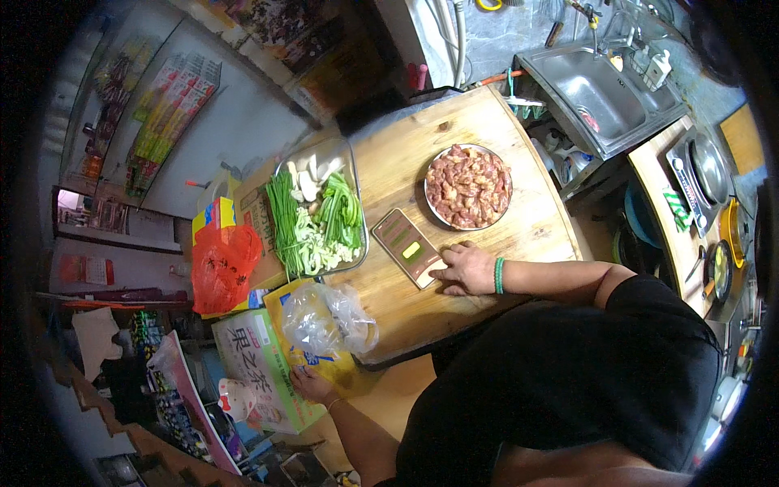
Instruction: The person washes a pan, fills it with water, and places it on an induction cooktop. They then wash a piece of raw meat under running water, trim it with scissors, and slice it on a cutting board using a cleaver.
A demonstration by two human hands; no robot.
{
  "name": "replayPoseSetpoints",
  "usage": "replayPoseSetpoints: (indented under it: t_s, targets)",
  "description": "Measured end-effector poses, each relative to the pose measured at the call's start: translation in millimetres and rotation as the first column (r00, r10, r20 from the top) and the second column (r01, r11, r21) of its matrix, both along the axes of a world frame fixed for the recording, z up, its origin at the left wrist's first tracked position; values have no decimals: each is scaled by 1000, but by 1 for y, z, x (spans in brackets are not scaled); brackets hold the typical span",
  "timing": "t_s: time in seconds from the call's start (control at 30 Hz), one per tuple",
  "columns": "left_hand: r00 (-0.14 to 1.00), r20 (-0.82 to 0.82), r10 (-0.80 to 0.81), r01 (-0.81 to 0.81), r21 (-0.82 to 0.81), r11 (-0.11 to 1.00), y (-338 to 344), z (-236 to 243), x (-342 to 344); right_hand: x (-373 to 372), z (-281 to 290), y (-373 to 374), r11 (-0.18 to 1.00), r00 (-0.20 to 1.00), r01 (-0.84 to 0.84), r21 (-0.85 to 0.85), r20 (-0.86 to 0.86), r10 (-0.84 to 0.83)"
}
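On the wooden table, my right hand (466, 269) lies with its fingers apart, fingertips at the lower right corner of a phone (408, 250) with a lit screen. A green bracelet (499, 276) circles that wrist. Beyond the phone stands a round metal bowl heaped with cut raw meat (468, 187). My left hand (315, 385) is low, past the table's edge, beside a yellow plastic bag (345, 377) and a printed carton (268, 365). Its fingers look loosely stretched, with nothing visible in them. Left of the phone, a clear tray (364, 219) holds chopped greens (316, 219) and pale, whitish pieces (308, 185).
A crumpled clear plastic bag (329, 316) lies at the table's near left corner. A red plastic bag (223, 268) sits left of the tray. At the far right are a steel sink (596, 93) and a counter with pans (720, 272). Packed shelves (174, 114) line the left.
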State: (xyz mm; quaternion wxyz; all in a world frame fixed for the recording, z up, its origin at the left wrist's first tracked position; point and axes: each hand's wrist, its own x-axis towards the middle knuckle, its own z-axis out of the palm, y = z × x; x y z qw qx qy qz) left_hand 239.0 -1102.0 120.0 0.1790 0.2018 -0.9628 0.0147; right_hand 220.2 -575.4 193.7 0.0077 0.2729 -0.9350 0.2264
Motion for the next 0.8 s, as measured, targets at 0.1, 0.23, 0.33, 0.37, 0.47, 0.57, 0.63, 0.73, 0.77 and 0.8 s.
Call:
replayPoseSetpoints:
  t_s: [0.1,0.23,0.33,0.37,0.47,0.57,0.63,0.73,0.77,0.8]
  targets:
    - [999,28,20,-19,-24,1000,0,-3,-2,-1,2,1,1000,997,9,20,74,-10]
    - [999,35,3,0,-76,997,-2,-3,-1,0,4,-2,998,997,-7,66,78,2]
    - [999,-29,21,-22,-47,999,-2,-3,2,-1,5,-3,998,996,8,65,88,-13]
    - [999,-20,27,-28,-44,999,0,-5,1,-1,5,-3,996,998,5,84,68,-11]
    - [1000,-8,23,-24,-22,999,2,-3,0,-1,5,-4,997,998,-2,73,63,-2]
    - [997,55,52,-51,-10,999,6,4,-1,-2,4,-4,999,998,-8,39,60,6]
    - [991,104,88,-87,-15,996,12,10,-2,-2,4,-4,999,998,-9,34,56,7]
    - [991,78,106,-108,20,994,21,15,-1,-2,4,-3,999,998,-3,43,62,0]
    - [986,102,133,-137,26,990,23,16,-1,-2,5,-3,999,997,-3,43,80,0]
    - [979,127,159,-164,33,986,23,16,-1,-2,5,-3,1000,996,-2,25,90,-1]
